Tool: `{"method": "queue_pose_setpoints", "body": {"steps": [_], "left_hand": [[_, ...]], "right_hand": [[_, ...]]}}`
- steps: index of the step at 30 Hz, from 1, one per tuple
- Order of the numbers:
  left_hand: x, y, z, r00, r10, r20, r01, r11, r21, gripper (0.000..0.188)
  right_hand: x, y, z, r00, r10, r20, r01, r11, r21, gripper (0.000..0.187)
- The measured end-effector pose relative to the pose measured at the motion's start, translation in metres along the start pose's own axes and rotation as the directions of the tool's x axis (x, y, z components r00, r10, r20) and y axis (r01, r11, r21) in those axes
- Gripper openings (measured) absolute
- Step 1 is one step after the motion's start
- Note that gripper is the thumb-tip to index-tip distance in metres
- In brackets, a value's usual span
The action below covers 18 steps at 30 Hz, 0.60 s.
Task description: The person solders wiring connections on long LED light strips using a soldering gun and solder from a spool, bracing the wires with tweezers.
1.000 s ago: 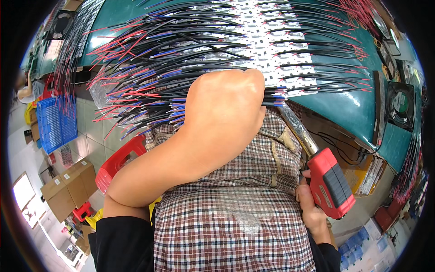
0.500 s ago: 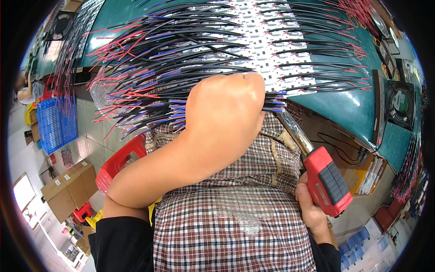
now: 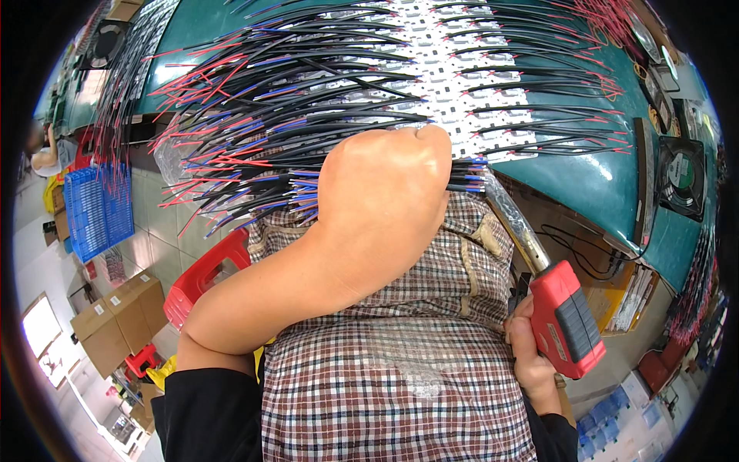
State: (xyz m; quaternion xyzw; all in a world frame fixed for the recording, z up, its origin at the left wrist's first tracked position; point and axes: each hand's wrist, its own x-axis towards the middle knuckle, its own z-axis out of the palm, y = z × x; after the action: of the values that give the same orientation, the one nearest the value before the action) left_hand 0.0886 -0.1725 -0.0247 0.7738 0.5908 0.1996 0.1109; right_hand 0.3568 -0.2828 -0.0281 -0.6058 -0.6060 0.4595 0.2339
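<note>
My left hand is closed round a bundle of black-sheathed wires with blue, black and red ends, held just above my checked apron. The short wire ends stick out to the right of the fist, and the fingers underneath are hidden. In my right hand is a red and black pistol-grip soldering iron. Its metal barrel slants up to the left, and the tip end lies at the bundle's ends; I cannot tell whether it touches them. Beyond are white circuit boards with rows of wires attached.
The boards lie on a green table, whose near edge faces my lap. A small black fan stands at the right. A blue plastic basket, a red stool and cardboard boxes are at the left.
The soldering iron has turned slightly and its handle has shifted a little right and down, with the barrel end now nearer the wire ends. My left hand has hardly moved.
</note>
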Motion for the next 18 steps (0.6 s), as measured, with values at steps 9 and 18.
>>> {"method": "queue_pose_setpoints", "body": {"steps": [9,18], "left_hand": [[0.0,-0.002,-0.01,0.994,-0.057,0.092,0.061,0.997,-0.038,0.019],[0.016,0.02,-0.055,0.981,-0.025,-0.192,0.041,0.996,0.077,0.024]], "right_hand": [[0.004,0.009,0.002,0.991,-0.129,-0.038,0.133,0.976,0.173,0.016],[0.038,-0.012,0.001,0.859,-0.073,-0.506,0.328,0.838,0.437,0.017]]}}
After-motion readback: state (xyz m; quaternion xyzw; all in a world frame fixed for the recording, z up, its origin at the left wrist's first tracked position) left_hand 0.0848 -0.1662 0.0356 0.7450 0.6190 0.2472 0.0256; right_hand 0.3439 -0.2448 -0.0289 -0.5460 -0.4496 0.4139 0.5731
